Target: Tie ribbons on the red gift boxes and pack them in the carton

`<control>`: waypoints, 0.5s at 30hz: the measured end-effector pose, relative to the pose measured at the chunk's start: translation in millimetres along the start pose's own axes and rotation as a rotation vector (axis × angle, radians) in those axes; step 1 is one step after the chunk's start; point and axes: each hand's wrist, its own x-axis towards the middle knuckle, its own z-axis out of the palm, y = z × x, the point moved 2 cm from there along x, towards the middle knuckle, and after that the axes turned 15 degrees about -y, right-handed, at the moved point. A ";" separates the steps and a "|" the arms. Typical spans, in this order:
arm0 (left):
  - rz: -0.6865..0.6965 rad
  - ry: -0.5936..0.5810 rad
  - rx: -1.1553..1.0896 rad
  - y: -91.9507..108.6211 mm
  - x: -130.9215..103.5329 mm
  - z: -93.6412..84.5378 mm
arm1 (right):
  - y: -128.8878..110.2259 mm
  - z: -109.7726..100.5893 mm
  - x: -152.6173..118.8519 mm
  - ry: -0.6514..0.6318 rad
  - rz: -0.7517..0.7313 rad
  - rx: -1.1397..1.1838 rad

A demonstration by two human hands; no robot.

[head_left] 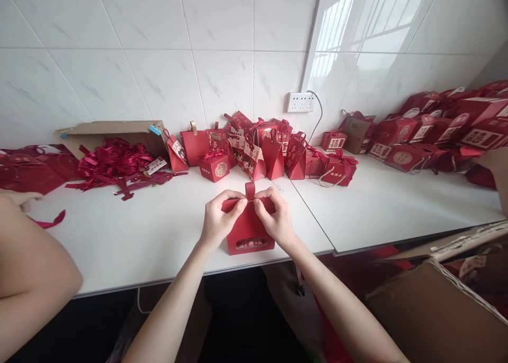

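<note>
A red gift box (246, 223) with a small window near its base stands upright at the table's front edge. Its top edge is pinched on one side by my left hand (223, 215) and on the other by my right hand (275, 210), thumbs toward me and fingers behind. Between my fingertips a red strap loop (250, 189) sticks up from the box top. Through the window something red and white shows. Behind it, a small red box with a gold emblem (215, 166) and several other red boxes stand along the wall.
An open cardboard box (115, 127) spills dark red ribbons (115, 162) at the left. Red gift boxes (400, 127) are piled at the right. A co-worker's arm (32, 273) reaches in at left, another person's hand (498, 170) at right. A large carton (440, 305) stands below the table.
</note>
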 end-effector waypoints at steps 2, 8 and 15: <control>0.016 -0.020 0.006 -0.3 -1.3 -1.0 | 0.5 0.1 -0.7 -0.003 0.000 0.004; -0.016 -0.029 -0.003 -7.0 -1.7 -2.6 | 0.7 0.3 -0.4 0.000 -0.006 0.002; -0.040 0.021 -0.030 -3.3 1.9 2.0 | -0.2 -3.5 1.4 -0.053 -0.012 0.025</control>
